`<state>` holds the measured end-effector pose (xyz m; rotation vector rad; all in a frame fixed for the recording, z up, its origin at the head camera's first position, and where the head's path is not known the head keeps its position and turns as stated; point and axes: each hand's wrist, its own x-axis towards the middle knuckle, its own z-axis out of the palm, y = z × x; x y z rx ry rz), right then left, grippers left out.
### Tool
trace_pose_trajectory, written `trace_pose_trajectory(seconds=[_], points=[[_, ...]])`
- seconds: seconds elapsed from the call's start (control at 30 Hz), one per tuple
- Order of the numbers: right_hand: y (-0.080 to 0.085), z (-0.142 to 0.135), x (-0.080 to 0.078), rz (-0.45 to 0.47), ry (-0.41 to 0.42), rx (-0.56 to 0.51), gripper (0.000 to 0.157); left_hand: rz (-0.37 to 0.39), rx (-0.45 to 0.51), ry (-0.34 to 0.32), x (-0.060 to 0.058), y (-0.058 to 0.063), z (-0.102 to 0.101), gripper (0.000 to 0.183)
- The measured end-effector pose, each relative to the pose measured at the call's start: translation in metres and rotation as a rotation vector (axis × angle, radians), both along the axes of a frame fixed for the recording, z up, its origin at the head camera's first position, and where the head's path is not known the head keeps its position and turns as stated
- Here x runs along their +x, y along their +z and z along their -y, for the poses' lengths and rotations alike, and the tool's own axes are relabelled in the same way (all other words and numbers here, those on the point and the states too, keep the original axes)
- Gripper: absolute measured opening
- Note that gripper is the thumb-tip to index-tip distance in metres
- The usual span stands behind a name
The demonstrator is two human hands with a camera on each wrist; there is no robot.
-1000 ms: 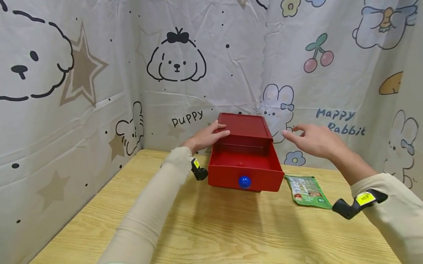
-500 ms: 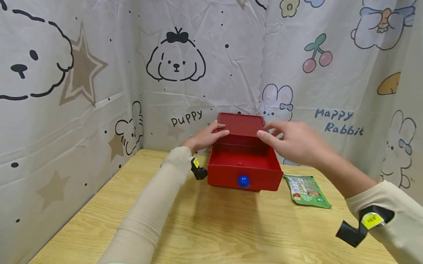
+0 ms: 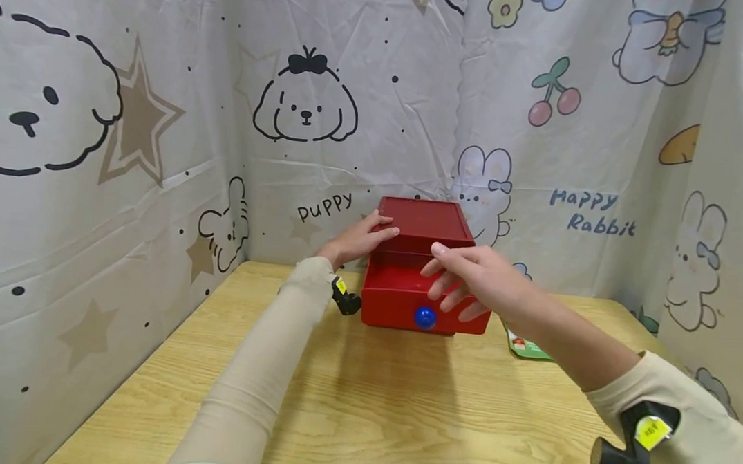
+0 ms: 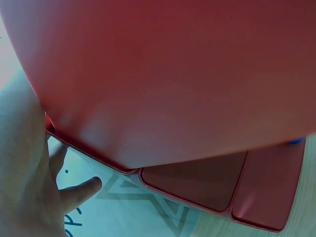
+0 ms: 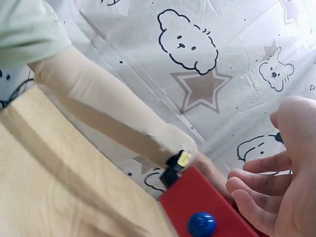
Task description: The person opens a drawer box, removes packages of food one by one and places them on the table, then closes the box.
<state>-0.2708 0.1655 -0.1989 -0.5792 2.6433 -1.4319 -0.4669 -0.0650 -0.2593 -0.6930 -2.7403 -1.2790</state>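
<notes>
A red box stands on the table with its drawer pulled out toward me; a round blue knob sits on the drawer's front. My left hand rests on the box's upper left edge, fingers over the top and the thumb along it. My right hand hovers before the drawer's right side, holding nothing, its fingers loosely bent and spread. In the right wrist view the blue knob lies below the right hand, apart from it.
A green packet lies on the wooden table right of the box, mostly hidden behind my right forearm. A printed white curtain hangs behind and at both sides.
My right hand has come from the right of the box, past its right edge, and down to the drawer's front. The left hand keeps its place on the box. The drawer stays out.
</notes>
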Motion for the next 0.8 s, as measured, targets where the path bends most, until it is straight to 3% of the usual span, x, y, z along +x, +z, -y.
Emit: trace_pose_trajectory(seconds=[0.2, 0.33, 0.6, 0.8], points=[[-0.032, 0.001, 0.000, 0.318, 0.069, -0.194, 0.062, -0.001, -0.013, 0.004, 0.000, 0.000, 0.004, 0.069], [-0.055, 0.001, 0.001, 0.463, 0.101, -0.249, 0.063, -0.002, -0.021, 0.008, 0.000, -0.002, 0.005, 0.069], [-0.085, 0.004, 0.002, 0.622, 0.155, -0.356, 0.069, 0.003, -0.024, -0.010, 0.001, -0.001, 0.002, 0.070], [-0.097, 0.009, -0.004, 0.663, 0.145, -0.406, 0.072, -0.009, -0.023, -0.013, 0.000, 0.000, 0.002, 0.068]])
